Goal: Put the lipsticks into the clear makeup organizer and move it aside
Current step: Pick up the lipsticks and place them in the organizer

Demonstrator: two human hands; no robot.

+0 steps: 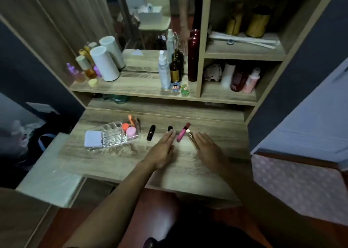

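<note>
The clear makeup organizer (pixel 111 135) stands on the left of the wooden desk (pixel 116 161), holding a pink jar, an orange item and a white pad. To its right lie a black lipstick (pixel 151 132), a short black lipstick (pixel 170 128) and a pink lip gloss tube (pixel 183 132). A thin makeup brush (pixel 193 140) lies beside the gloss. My left hand (pixel 162 150) rests flat on the desk, fingertips just under the short black lipstick. My right hand (pixel 210 150) lies flat to the right of the brush. Both hands hold nothing.
A shelf above the desk carries white cylinders (pixel 104 63), small bottles, a spray bottle (pixel 163 69), a dark bottle (pixel 175 70) and a tall red bottle (pixel 193 55). Cubbies on the right hold more bottles (pixel 243 79). A mirror (pixel 146 21) stands behind.
</note>
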